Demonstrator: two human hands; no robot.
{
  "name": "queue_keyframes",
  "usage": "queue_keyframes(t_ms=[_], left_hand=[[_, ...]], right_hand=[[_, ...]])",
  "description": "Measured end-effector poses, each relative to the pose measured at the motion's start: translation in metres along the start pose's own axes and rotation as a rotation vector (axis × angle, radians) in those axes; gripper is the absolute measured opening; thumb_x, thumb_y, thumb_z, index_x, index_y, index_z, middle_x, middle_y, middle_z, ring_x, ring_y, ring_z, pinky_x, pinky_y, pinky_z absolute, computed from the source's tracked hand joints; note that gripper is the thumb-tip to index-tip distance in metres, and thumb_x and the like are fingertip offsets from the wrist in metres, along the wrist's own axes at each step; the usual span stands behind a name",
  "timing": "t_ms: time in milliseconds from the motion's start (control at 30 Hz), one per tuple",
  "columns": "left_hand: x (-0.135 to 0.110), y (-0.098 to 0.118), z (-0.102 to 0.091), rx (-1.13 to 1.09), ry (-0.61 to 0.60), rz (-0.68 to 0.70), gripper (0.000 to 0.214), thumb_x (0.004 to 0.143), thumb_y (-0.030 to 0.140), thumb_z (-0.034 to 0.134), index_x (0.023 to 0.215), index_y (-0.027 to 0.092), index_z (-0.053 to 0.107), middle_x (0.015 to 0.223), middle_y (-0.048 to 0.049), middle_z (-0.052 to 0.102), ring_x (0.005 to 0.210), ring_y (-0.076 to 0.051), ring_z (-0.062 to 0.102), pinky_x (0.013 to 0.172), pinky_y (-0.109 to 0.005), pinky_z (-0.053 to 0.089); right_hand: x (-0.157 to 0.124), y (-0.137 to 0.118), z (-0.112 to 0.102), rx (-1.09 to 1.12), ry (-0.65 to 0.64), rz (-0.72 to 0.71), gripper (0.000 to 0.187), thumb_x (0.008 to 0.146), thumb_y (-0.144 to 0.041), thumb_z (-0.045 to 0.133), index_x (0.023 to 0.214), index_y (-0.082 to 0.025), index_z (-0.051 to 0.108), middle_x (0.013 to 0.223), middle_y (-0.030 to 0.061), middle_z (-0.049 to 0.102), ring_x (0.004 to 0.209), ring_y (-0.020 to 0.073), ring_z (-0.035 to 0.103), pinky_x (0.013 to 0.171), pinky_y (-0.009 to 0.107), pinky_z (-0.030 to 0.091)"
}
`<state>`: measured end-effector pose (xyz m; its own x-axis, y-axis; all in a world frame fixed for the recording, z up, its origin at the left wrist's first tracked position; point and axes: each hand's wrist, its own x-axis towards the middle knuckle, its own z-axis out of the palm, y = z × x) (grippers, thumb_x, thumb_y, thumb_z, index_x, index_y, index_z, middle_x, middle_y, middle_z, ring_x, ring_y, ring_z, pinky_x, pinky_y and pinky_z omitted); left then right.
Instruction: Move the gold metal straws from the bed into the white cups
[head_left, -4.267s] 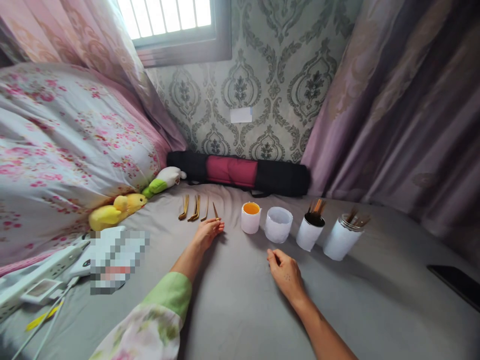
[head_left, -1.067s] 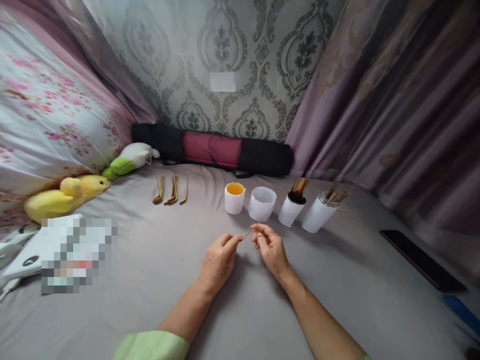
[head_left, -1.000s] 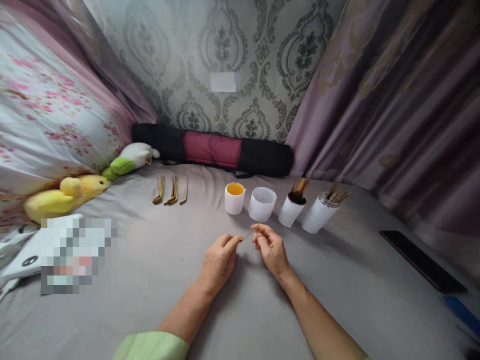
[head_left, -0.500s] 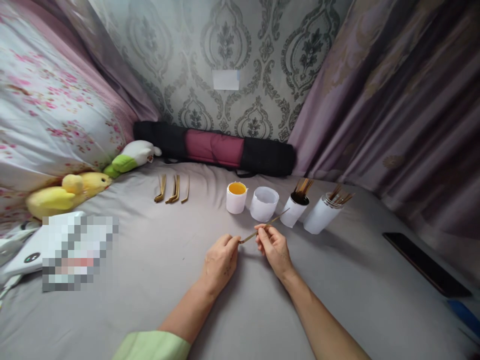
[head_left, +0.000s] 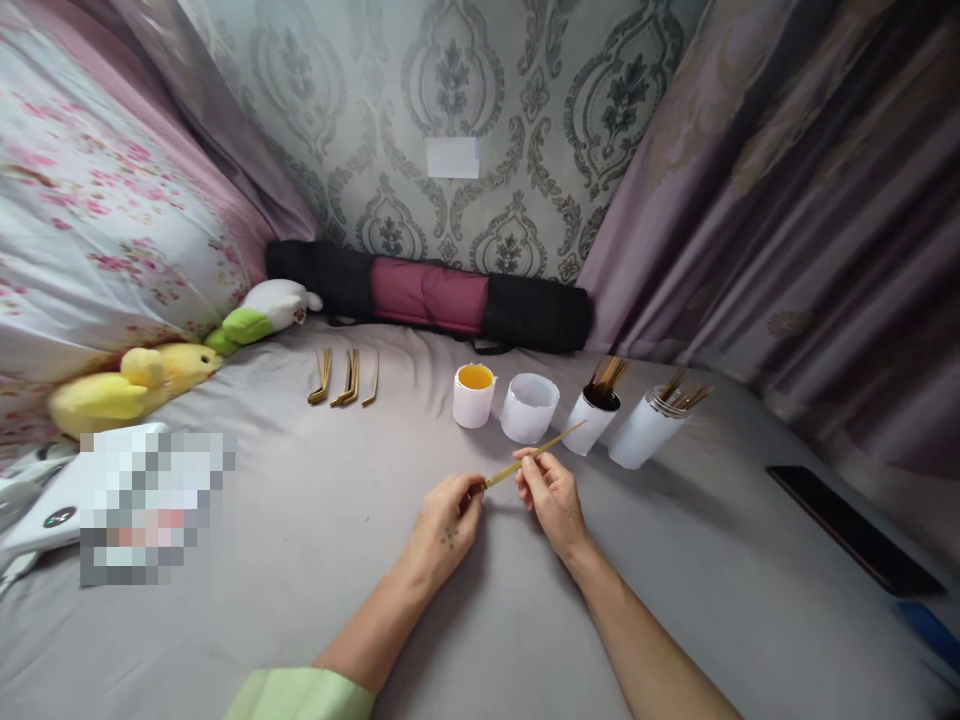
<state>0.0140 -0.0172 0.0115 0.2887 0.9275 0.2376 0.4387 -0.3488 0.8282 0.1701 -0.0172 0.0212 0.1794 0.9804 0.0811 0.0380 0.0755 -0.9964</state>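
Observation:
Between my two hands is a thin, flat, tan stick (head_left: 556, 440), slanting up to the right with its pointed tip near the white containers. My left hand (head_left: 448, 520) pinches its lower, darker end, which the fingers partly hide. My right hand (head_left: 551, 500) is closed on its middle between thumb and fingers. Just beyond stand a white cup with a yellow inside (head_left: 474, 402), a whitish cup (head_left: 529, 412), a white-wrapped cup with brown sticks (head_left: 590, 425) and a tilted white-wrapped jar with more sticks (head_left: 636, 440). Several bent tan sticks (head_left: 346, 385) lie further left in small groups.
A black and maroon roll bag (head_left: 429, 295) lies along the wall. Plush toys (head_left: 112, 395) and a white device (head_left: 71, 495) are at the left. A black phone-like slab (head_left: 851, 528) lies on the grey sheet at the right, near a blue object (head_left: 930, 635).
The stick has turned in my fingers, so its broad side now shows and it looks wider. My hands have barely shifted.

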Motion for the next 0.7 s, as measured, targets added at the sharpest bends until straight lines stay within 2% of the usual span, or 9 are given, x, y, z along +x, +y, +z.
queue_keyframes(t_ms=[200, 467, 567, 700], left_hand=[[-0.002, 0.0, 0.005, -0.215, -0.056, -0.167, 0.024, 0.078, 0.025, 0.043, 0.095, 0.016, 0.057, 0.074, -0.0027, 0.06, 0.061, -0.01, 0.051, 0.058, -0.022, 0.041], [0.003, 0.011, 0.004, -0.61, -0.129, -0.427, 0.026, 0.07, 0.019, 0.047, 0.094, 0.012, 0.051, 0.073, -0.0035, 0.06, 0.047, -0.007, 0.049, 0.039, -0.018, 0.036], [0.004, 0.016, 0.0, -0.735, -0.128, -0.496, 0.027, 0.067, 0.016, 0.052, 0.093, 0.01, 0.052, 0.073, -0.0054, 0.061, 0.047, -0.007, 0.05, 0.04, -0.018, 0.036], [0.003, 0.015, -0.004, -0.95, -0.184, -0.592, 0.03, 0.068, 0.017, 0.056, 0.096, 0.009, 0.051, 0.078, -0.0087, 0.062, 0.052, -0.008, 0.053, 0.043, -0.019, 0.038]], right_hand=[[0.0, -0.001, -0.001, 0.016, 0.002, 0.008, 0.027, 0.079, -0.041, 0.046, 0.089, -0.017, 0.053, 0.059, -0.0031, 0.048, 0.046, 0.0063, 0.043, 0.039, 0.016, 0.033], [0.0, -0.001, -0.001, 0.027, 0.025, 0.016, 0.029, 0.077, -0.043, 0.048, 0.087, -0.017, 0.054, 0.057, -0.0032, 0.047, 0.045, 0.0062, 0.041, 0.037, 0.016, 0.032], [0.001, 0.0, -0.001, 0.025, 0.03, 0.013, 0.028, 0.077, -0.043, 0.048, 0.086, -0.017, 0.054, 0.057, -0.0031, 0.047, 0.045, 0.0067, 0.041, 0.038, 0.017, 0.032], [0.001, 0.0, -0.002, 0.021, 0.032, 0.01, 0.027, 0.077, -0.042, 0.048, 0.086, -0.017, 0.054, 0.057, -0.0032, 0.047, 0.045, 0.0065, 0.041, 0.038, 0.017, 0.031]])
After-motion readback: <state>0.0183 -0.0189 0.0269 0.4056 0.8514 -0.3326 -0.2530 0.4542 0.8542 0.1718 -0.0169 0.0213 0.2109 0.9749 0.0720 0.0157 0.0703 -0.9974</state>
